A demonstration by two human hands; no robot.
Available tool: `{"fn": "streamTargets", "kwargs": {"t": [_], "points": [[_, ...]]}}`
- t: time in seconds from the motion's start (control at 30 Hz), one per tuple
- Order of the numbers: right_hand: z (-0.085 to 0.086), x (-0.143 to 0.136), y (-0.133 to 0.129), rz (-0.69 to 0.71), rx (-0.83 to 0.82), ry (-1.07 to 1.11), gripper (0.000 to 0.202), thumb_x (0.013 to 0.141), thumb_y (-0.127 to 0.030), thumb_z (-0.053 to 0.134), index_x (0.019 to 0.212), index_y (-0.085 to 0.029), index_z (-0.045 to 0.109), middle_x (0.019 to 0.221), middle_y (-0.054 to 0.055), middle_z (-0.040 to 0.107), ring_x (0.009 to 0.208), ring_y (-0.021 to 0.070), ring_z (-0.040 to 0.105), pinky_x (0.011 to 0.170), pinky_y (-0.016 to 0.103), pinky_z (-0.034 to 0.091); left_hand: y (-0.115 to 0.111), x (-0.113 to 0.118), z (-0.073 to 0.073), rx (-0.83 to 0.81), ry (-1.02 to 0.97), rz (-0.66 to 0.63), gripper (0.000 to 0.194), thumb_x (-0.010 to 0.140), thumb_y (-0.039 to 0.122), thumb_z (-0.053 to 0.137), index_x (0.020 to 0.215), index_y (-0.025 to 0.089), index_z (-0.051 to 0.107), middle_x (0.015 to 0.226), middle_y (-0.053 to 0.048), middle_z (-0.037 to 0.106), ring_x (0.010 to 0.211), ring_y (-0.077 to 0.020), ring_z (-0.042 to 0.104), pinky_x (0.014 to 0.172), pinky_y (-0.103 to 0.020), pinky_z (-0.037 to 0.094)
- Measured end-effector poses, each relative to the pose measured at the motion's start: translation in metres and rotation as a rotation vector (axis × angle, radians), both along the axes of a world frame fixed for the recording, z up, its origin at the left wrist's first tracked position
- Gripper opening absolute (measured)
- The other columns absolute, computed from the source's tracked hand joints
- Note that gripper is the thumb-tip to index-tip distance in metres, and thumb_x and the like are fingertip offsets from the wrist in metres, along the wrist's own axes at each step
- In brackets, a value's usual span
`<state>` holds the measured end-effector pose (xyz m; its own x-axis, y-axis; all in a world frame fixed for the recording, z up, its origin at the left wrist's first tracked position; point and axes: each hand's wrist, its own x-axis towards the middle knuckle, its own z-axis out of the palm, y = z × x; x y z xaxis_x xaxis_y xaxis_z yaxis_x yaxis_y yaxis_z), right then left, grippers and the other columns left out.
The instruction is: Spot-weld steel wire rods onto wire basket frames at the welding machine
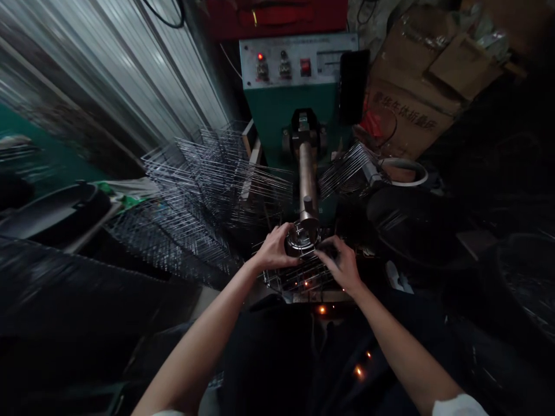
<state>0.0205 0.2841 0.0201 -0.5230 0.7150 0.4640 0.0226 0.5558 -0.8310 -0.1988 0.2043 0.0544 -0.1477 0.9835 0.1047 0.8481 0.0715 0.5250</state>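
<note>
Below the metal arm (308, 179) of a green machine (273, 110), a wire rack (303, 277) lies with a round metal ring (300, 238) at its back edge. My left hand (276, 249) curves around the ring's left side, its thumb and fingers closed on the ring and rack wires. From the right, my right hand (340, 263) pinches the rack's wire edge near the ring. The arm's lower end is over the ring, between both hands. Orange sparks (322, 309) glow beneath the rack. Fingertips are partly hidden in the dark.
Stacked wire racks (203, 179) stand on the left, near a corrugated metal wall (108, 63). More wire pieces (347, 167) are right of the machine arm. A cardboard box (407, 110), a white-rimmed bucket (407, 173) and a dark round container (416, 225) are at the right.
</note>
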Motion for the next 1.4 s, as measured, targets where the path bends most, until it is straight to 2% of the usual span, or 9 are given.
{"fn": "streamTargets", "kwargs": {"t": [0.23, 0.57, 0.73, 0.83, 0.9, 1.0, 1.1, 1.27, 1.4], "points": [[-0.023, -0.007, 0.016, 0.028, -0.037, 0.065, 0.015, 0.091, -0.036, 0.065, 0.088, -0.02, 0.066, 0.086, 0.003, 0.068, 0.083, 0.0193, 0.063, 0.077, 0.031, 0.048, 0.015, -0.012, 0.004, 0.014, 0.122, -0.025, 0.086, 0.058, 0.05, 0.081, 0.129, 0.018, 0.044, 0.119, -0.011, 0.057, 0.111, -0.0355, 0.054, 0.095, -0.048, 0.045], [-0.024, -0.013, 0.02, 0.003, -0.144, 0.052, 0.019, 0.087, -0.038, 0.069, 0.084, -0.02, 0.068, 0.083, 0.002, 0.068, 0.08, 0.0183, 0.062, 0.075, 0.03, 0.048, 0.02, -0.01, 0.01, 0.001, 0.095, -0.033, 0.079, 0.057, 0.049, 0.081, 0.122, 0.018, 0.049, 0.109, -0.009, 0.058, 0.103, -0.0315, 0.055, 0.092, -0.045, 0.046], [-0.018, -0.003, 0.019, 0.062, -0.284, 0.075, 0.022, 0.087, -0.042, 0.069, 0.089, -0.02, 0.071, 0.091, 0.005, 0.072, 0.089, 0.0209, 0.068, 0.08, 0.032, 0.053, 0.008, -0.013, 0.015, 0.039, 0.065, -0.05, 0.097, 0.062, 0.053, 0.082, 0.143, 0.024, 0.037, 0.134, -0.013, 0.054, 0.126, -0.0378, 0.046, 0.105, -0.055, 0.039], [-0.022, 0.026, 0.02, 0.099, -0.467, 0.068, 0.028, 0.086, -0.045, 0.071, 0.096, -0.019, 0.07, 0.094, 0.007, 0.074, 0.087, 0.0217, 0.072, 0.077, 0.033, 0.057, -0.026, -0.034, -0.001, 0.056, 0.024, 0.016, 0.133, 0.052, 0.058, 0.089, 0.157, 0.028, 0.013, 0.16, -0.017, 0.028, 0.147, -0.0447, 0.021, 0.116, -0.065, 0.022], [-0.03, 0.05, 0.02, 0.081, -0.596, 0.034, 0.035, 0.082, -0.047, 0.076, 0.098, -0.018, 0.068, 0.09, 0.008, 0.074, 0.075, 0.0202, 0.072, 0.066, 0.03, 0.058, -0.056, -0.049, -0.025, 0.068, -0.129, 0.12, 0.151, 0.045, 0.058, 0.092, 0.159, 0.026, -0.002, 0.165, -0.019, 0.009, 0.151, -0.0457, 0.01, 0.12, -0.065, 0.017], [-0.043, 0.073, 0.013, 0.011, -0.745, -0.013, 0.043, 0.076, -0.049, 0.082, 0.098, -0.018, 0.062, 0.076, 0.004, 0.071, 0.053, 0.0137, 0.064, 0.047, 0.022, 0.049, -0.088, -0.06, -0.073, 0.011, -0.577, 0.225, 0.152, 0.051, 0.056, 0.09, 0.154, 0.036, -0.021, 0.167, -0.016, 0.003, 0.15, -0.0447, 0.018, 0.116, -0.065, 0.03], [-0.045, 0.074, -0.001, -0.018, -0.88, 0.022, 0.045, 0.072, -0.049, 0.085, 0.093, -0.019, 0.059, 0.068, 0.0, 0.067, 0.046, 0.0086, 0.055, 0.039, 0.017, 0.039, -0.092, -0.057, -0.107, -0.036, -0.883, 0.209, 0.138, 0.061, 0.052, 0.085, 0.153, 0.043, -0.018, 0.167, -0.013, 0.011, 0.146, -0.0399, 0.033, 0.111, -0.06, 0.042], [-0.016, 0.065, -0.023, 0.111, -1.064, 0.092, 0.042, 0.07, -0.044, 0.088, 0.087, -0.018, 0.06, 0.06, -0.005, 0.058, 0.041, 0.004, 0.044, 0.037, 0.013, 0.03, -0.08, -0.05, -0.106, 0.065, -0.938, 0.24, 0.117, 0.063, 0.051, 0.083, 0.153, 0.039, 0.01, 0.159, -0.014, 0.029, 0.14, -0.0374, 0.043, 0.107, -0.056, 0.047], [0.019, 0.077, -0.037, 0.398, -1.078, 0.134, 0.042, 0.075, -0.048, 0.083, 0.098, -0.016, 0.069, 0.076, 0.003, 0.068, 0.055, 0.0092, 0.06, 0.049, 0.018, 0.048, -0.099, -0.034, -0.09, 0.179, -0.989, 0.324, 0.111, 0.058, 0.042, 0.089, 0.148, 0.037, 0.023, 0.152, -0.014, 0.037, 0.136, -0.0385, 0.047, 0.105, -0.056, 0.049]]}}
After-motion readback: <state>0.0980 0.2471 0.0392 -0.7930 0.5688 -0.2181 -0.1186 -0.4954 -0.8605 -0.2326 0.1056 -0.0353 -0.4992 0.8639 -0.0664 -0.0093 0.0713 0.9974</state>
